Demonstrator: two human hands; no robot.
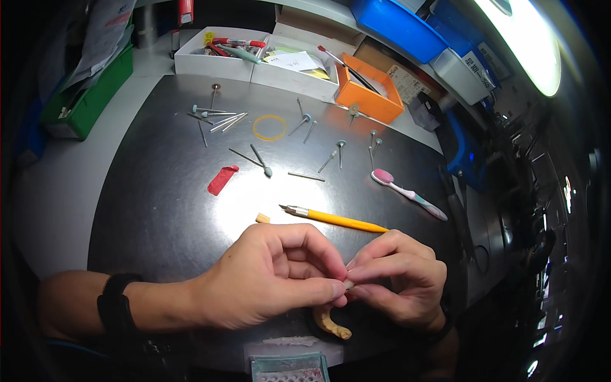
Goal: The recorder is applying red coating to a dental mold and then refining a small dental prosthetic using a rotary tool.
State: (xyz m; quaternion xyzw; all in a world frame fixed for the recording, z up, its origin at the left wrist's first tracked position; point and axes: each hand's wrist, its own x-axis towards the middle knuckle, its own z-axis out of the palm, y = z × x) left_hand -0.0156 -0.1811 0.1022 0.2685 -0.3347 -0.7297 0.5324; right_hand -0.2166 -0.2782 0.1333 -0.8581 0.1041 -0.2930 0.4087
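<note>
Both hands meet low over the dark surface (159, 223), a little right of the middle of the view. The left hand (254, 277) comes in from the left, its thumb and index fingertip pinching a small pale piece (349, 284); its other fingers are curled. The right hand (402, 274) grasps the same piece from the opposite side between its thumb and fingertips, so the piece sits between the two sets of fingertips and is mostly covered by them. Just below, a curved tan dental model (331, 323) shows in part, its upper end hidden by the fingers; whether it is held or rests on the surface cannot be told. A black wristband (116, 304) circles the left wrist.

Just beyond the hands lies a yellow-handled knife (344, 221), its dark tip pointing left, with a small tan block (262, 218) near the left hand. A toothbrush (410, 194) with a pink head lies farther right, and a red strip (223, 181) farther left. Rotary burs (267, 171) are scattered across the far half, around a yellow rubber band (269, 127). Along the back stand two white boxes (213, 64) and an orange bin (369, 99); a green bin (86, 118) is at far left. At the near edge is a blue-grey tray (289, 362) with a perforated insert.
</note>
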